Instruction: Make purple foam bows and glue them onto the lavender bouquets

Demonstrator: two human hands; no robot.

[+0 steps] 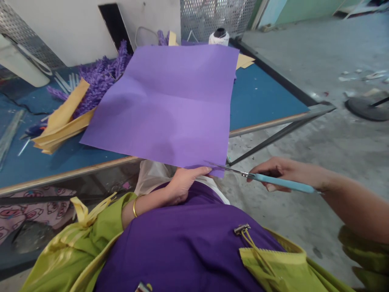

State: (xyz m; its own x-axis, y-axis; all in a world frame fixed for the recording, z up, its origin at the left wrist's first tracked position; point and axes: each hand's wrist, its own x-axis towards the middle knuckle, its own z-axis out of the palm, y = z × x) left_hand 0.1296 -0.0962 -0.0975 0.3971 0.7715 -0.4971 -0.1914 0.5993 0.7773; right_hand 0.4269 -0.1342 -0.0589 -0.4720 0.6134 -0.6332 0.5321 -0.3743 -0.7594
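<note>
A large purple sheet [179,109] lies over the bench, its near edge hanging past the front. My left hand [182,184] pinches that edge close to its right corner, thumb on top and fingers hidden beneath. In my right hand [279,172] is a pair of scissors [284,182] with light blue handles. The blades reach leftward onto the sheet's right corner, just beside my left thumb. Whether they have cut into it is hard to make out.
Purple fuzzy stems [101,77] and folded yellow strips [65,119] lie left on the blue bench [270,91]. Behind the sheet stands a white thread spool [219,37]. A phone [115,26] leans against the back panel. A round black base [367,107] rests on the floor.
</note>
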